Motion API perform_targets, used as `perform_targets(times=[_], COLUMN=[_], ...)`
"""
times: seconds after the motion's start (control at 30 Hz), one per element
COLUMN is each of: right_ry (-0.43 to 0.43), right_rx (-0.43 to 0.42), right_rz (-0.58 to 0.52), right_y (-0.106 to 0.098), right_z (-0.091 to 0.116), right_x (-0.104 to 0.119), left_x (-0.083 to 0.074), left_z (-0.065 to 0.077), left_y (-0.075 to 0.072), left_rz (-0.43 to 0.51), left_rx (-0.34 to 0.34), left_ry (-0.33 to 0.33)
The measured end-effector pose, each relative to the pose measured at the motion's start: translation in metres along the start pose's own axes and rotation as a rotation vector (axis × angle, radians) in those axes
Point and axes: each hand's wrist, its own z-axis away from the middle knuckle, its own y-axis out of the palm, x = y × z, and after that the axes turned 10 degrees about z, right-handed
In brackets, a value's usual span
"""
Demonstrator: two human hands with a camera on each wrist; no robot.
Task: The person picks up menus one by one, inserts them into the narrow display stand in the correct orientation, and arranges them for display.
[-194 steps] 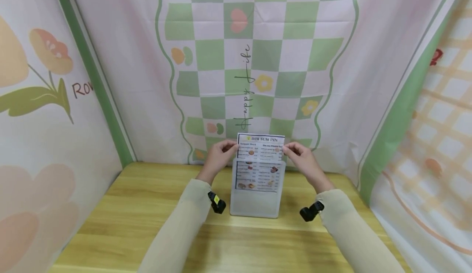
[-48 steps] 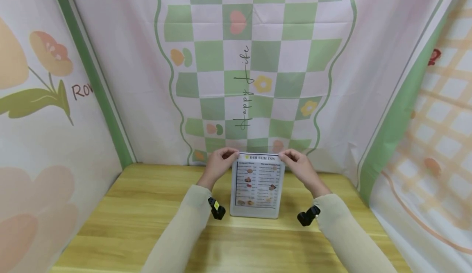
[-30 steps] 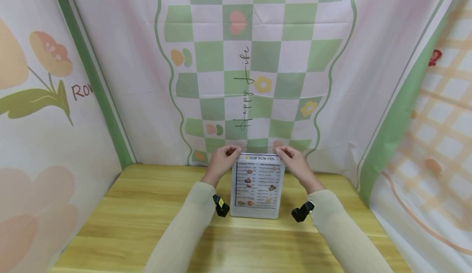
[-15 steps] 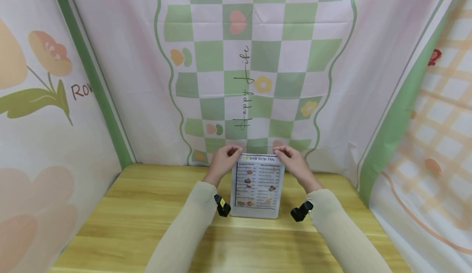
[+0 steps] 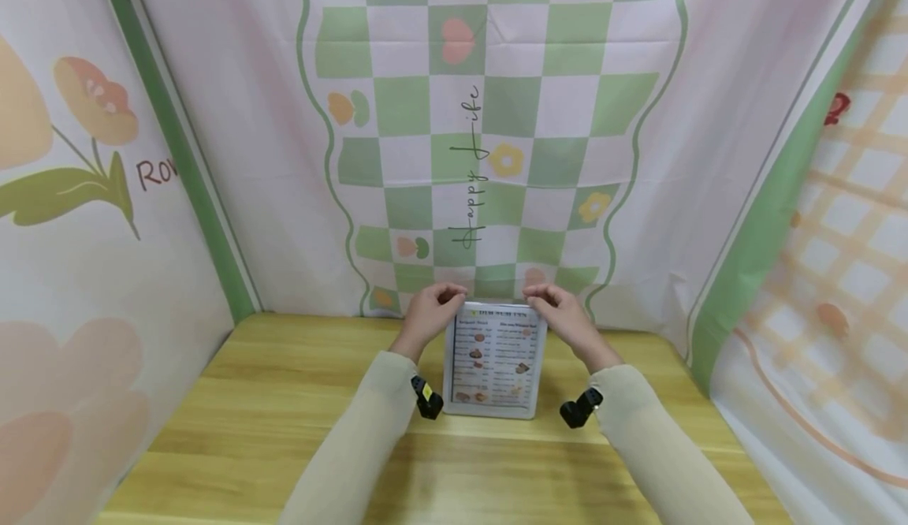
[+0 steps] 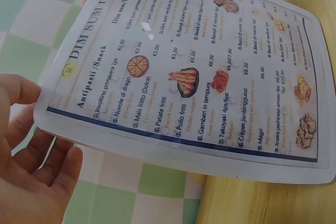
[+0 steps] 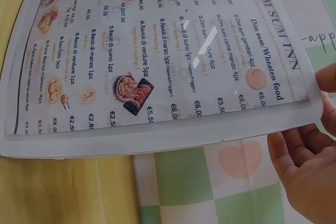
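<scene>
A "DIM SUM INN" menu sheet (image 5: 494,358) sits inside a clear, white-edged menu holder (image 5: 489,410) that stands upright on the table. My left hand (image 5: 429,318) pinches at the holder's top left corner; in the left wrist view, its fingers (image 6: 58,166) lie around that corner, partly behind it. At the top right corner, my right hand (image 5: 565,322) does the same, with its fingertips right at the edge in the right wrist view. The sheet's printed title shows just below the holder's top edge.
The wooden table (image 5: 284,415) runs under both forearms. A patterned curtain (image 5: 496,115) with green and white checks hangs close behind the holder, and printed cloths (image 5: 78,273) line the sides. Each wrist carries a small black camera (image 5: 428,397).
The sheet stood well above the holder's front at first and has slid down into it, its title now lower and inside. Both hands have come down with it and moved slightly inward.
</scene>
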Motion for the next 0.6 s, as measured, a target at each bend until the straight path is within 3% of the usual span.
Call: perform_targets(times=[0.6], right_ry=[0.010], right_rx=[0.011], right_rz=[0.000], right_y=[0.0031], right_z=[0.0036], right_x=[-0.0014], left_x=[0.0036], left_z=[0.0028], left_y=[0.0001], left_rz=[0.028], left_rx=[-0.018], left_ry=[-0.016])
